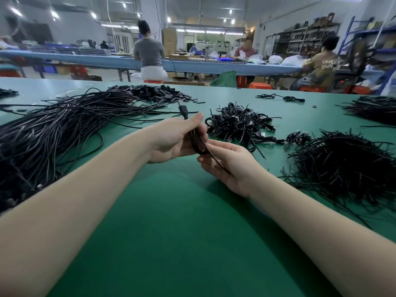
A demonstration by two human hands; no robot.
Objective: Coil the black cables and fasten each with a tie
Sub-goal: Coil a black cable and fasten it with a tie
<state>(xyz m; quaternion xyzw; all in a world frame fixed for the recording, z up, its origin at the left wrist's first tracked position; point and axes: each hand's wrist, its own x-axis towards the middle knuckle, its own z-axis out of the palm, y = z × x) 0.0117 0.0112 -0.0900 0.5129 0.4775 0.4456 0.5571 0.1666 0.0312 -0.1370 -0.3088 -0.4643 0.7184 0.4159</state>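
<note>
Our left hand (171, 140) grips a glossy black coiled cable (198, 144); our right hand (227, 166) pinches a thin stiff black tie (216, 160) above the smooth green tabletop (182, 232).

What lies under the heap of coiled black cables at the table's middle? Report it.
Under the heap of coiled black cables only the green table mat shows around its edges. Anything beneath the heap is covered.

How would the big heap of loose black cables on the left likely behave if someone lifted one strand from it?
The loose cables look thin and curve limply over the green table, so a strand would probably flop. They cross each other densely, so neighbours would likely drag along. A single strand seems light.
</note>
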